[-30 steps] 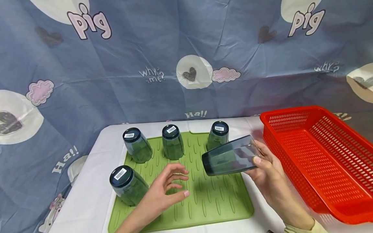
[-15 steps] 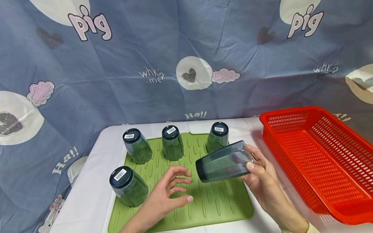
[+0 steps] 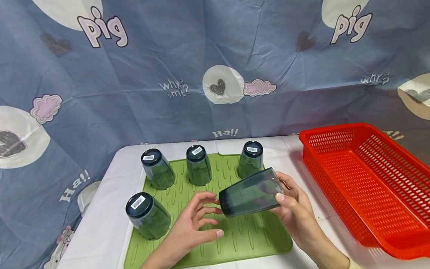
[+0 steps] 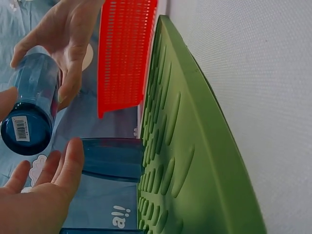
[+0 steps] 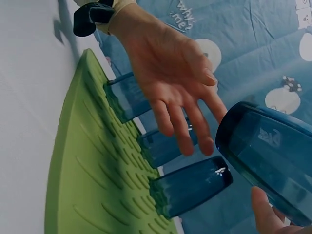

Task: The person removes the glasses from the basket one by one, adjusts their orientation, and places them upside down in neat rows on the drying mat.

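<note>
A blue-grey, see-through drinking glass is held tilted on its side above the green mat. My right hand grips it near the rim, thumb on the near side. The dark base points toward my left hand, whose fingers are spread and loosely bent beside it. In the left wrist view a barcode sticker shows on the base. Whether my left fingertips touch the glass, I cannot tell. Several like glasses stand upside down on the mat, among them a front-left glass near my left hand.
Along the mat's back are a left glass, a middle glass and a right glass. To the right is a red perforated basket. A white cloth covers the table, with a printed blue curtain behind.
My right hand has brought the tilted glass left and slightly down, so its base is now close to my left hand. My left hand has shifted slightly right. The standing glasses have not moved.
</note>
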The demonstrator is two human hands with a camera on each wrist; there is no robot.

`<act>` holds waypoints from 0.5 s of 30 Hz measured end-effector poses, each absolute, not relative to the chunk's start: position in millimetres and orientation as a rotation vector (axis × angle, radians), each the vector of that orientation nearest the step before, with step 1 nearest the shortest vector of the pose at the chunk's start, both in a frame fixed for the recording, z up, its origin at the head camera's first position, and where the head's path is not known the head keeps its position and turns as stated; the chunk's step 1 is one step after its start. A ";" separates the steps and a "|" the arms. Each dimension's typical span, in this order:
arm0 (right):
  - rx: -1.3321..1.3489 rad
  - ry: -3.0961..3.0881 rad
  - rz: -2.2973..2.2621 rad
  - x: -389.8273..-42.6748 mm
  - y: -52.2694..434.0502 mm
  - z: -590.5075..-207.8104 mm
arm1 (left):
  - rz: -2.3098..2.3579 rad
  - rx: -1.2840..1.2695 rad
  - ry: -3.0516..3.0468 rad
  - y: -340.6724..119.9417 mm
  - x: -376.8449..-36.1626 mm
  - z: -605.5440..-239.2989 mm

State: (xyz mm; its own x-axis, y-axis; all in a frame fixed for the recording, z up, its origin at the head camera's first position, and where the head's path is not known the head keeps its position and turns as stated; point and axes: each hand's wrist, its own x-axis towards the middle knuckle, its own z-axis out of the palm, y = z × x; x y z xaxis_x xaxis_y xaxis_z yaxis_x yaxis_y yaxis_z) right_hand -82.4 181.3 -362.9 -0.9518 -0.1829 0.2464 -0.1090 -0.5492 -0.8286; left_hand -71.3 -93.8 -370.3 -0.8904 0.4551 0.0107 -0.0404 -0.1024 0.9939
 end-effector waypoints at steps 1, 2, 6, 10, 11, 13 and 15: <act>-0.476 1.473 -2.682 -81.9 180.8 -363.1 | 2.064 0.451 1.833 -93.8 -71.2 -370.3; -0.477 1.472 -2.677 -81.3 180.3 -363.2 | 2.070 0.451 1.827 -93.7 -71.3 -370.5; -0.485 1.459 -2.647 -79.6 178.5 -363.1 | 2.099 0.459 1.795 -93.6 -71.6 -371.9; -0.486 1.439 -2.629 -78.7 175.8 -364.9 | 2.131 0.464 1.751 -93.0 -71.7 -373.6; -0.480 1.434 -2.629 -78.4 174.9 -365.6 | 2.137 0.455 1.739 -92.8 -71.7 -373.8; -0.467 1.432 -2.624 -77.7 173.3 -366.8 | 2.144 0.437 1.722 -92.3 -71.7 -374.4; -0.459 1.419 -2.623 -77.2 171.5 -368.1 | 2.150 0.409 1.709 -92.0 -71.8 -374.7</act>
State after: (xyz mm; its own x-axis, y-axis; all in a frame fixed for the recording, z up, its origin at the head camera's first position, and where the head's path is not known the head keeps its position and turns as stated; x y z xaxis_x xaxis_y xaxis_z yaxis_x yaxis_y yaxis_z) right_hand -77.2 171.5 -368.1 -0.9462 -0.2504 0.2049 -0.0346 -0.5514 -0.8335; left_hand -71.8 -92.0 -374.7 -0.8921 0.4518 0.0011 -0.1010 -0.2018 0.9742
